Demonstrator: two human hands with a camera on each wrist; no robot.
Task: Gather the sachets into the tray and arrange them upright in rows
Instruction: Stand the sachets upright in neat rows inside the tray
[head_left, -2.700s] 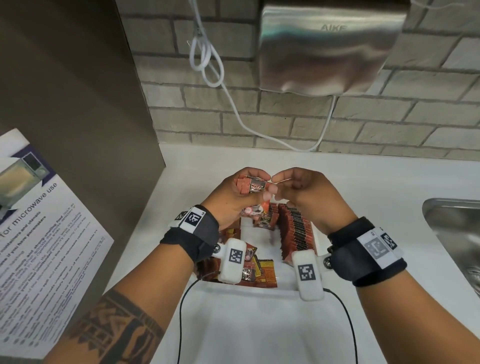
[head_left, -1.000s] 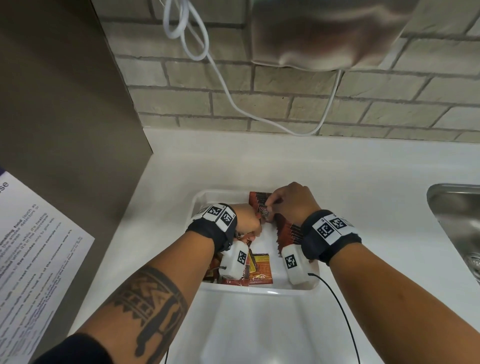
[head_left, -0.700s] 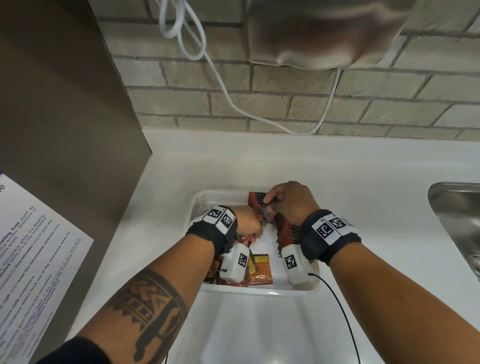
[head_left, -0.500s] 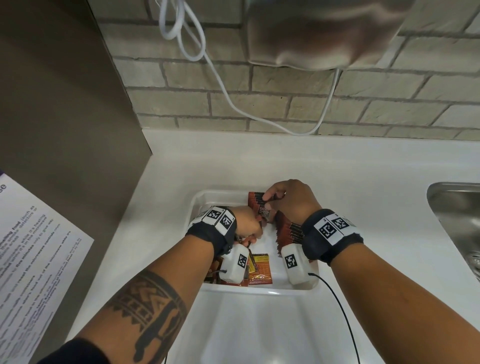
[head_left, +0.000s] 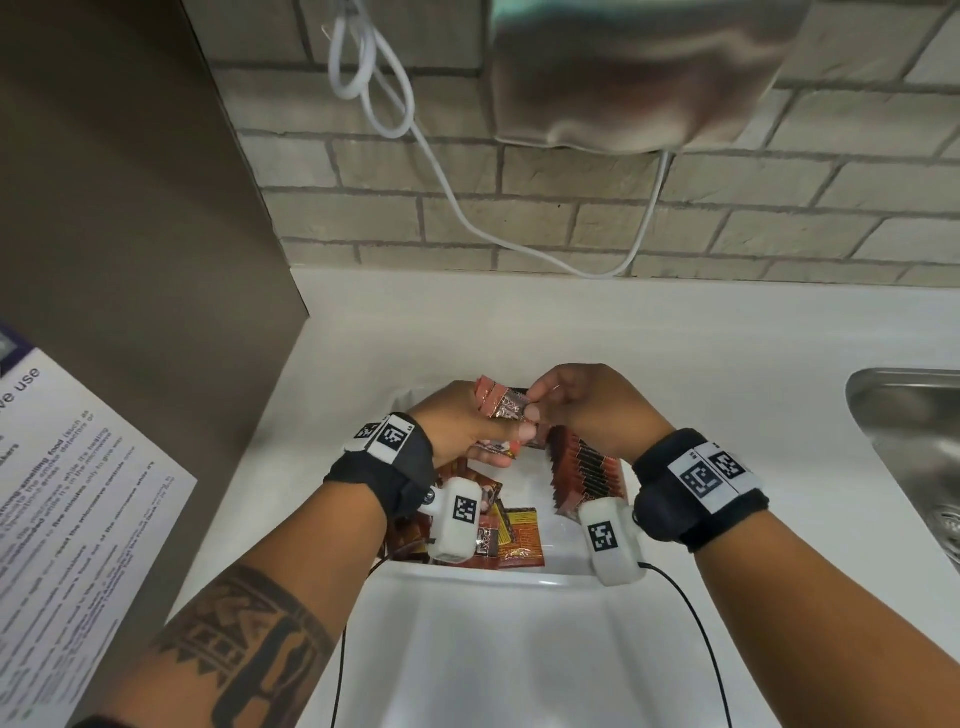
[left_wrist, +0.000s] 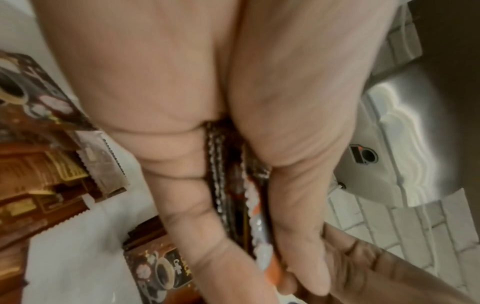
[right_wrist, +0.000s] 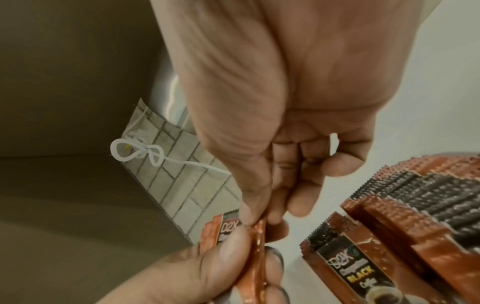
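Head view: I see a white glossy desk (head_left: 675, 332) running back to a grey brick wall (head_left: 779, 234). A brushed-steel hand dryer (head_left: 623, 78) hangs on the wall with a looped white cable (head_left: 374, 78) beside it. A brown panel (head_left: 130, 208) stands at left with a printed microwave notice sheet (head_left: 78, 493) on it, and the rim of a steel sink (head_left: 909, 441) shows at right. A white rectangular plastic tray (head_left: 519, 569) sits on the desk, near edge toward me. The left hand (head_left: 457, 431) holds a small bunch of orange-brown foil coffee sachets (head_left: 501, 405) above the tray's far end, grip curled round them. The right hand (head_left: 587, 405) pinches the top of that bunch. An upright row of brown-and-black sachets (head_left: 587, 467) stands along the tray's right side; loose flat sachets (head_left: 519, 535) lie in the near left part.

Left wrist view: blurred. Left fingers (left_wrist: 182, 185) and thumb press sachet edges (left_wrist: 226, 185) between them; loose sachets (left_wrist: 39, 144) lie on the tray floor below.

Right wrist view: right thumb and fingertips (right_wrist: 249, 216) pinch the orange sachet (right_wrist: 254, 257), which the left hand (right_wrist: 202, 273) also grips. The upright row (right_wrist: 415, 205) stands just beside, one front sachet reading BLACK Coffee. Brick wall and cable sit behind.
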